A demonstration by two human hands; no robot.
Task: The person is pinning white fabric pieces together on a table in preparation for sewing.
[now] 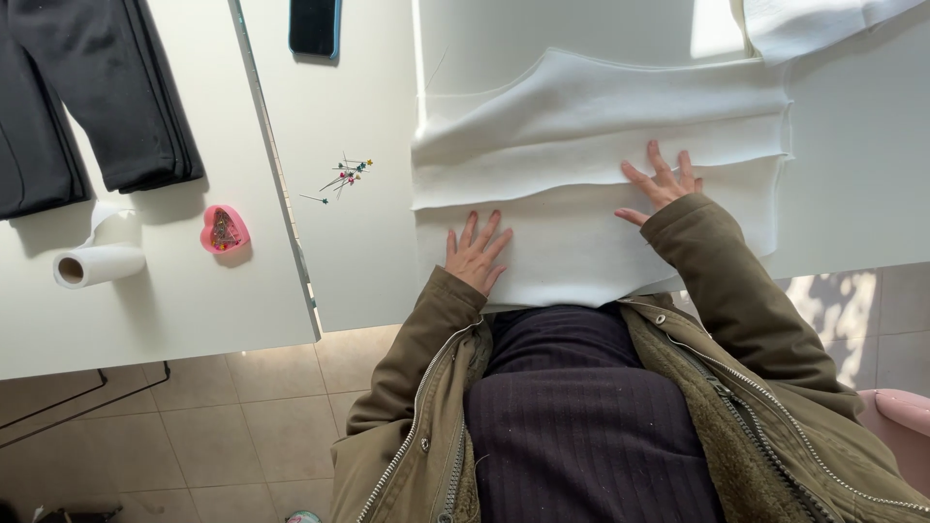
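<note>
Dark garment: folded at the far left of the tabletop, well apart from both hands.
Paper roll: lies on its side near the tabletop's front edge; a nudge could likely send it rolling off.
Pink heart-shaped box: just right of the roll, holding small coloured bits.
Loose pins: scattered on the bare surface just left of the white fabric; if the cloth slides leftward it could sweep them up or hide them, and a finger could be pricked.
Phone: at the far edge, away from the work.
White fabric: layered and folded, spread in front of the person, its near edge hanging toward the lap; uneven pressure could shift the layers out of line or press in a crease.
Left hand: flat, palm down, fingers spread wide on the lower layer, holding nothing.
Right hand: flat and spread too, set farther forward near a fold edge, wrist bent up from the olive sleeve; it grips nothing.
</note>
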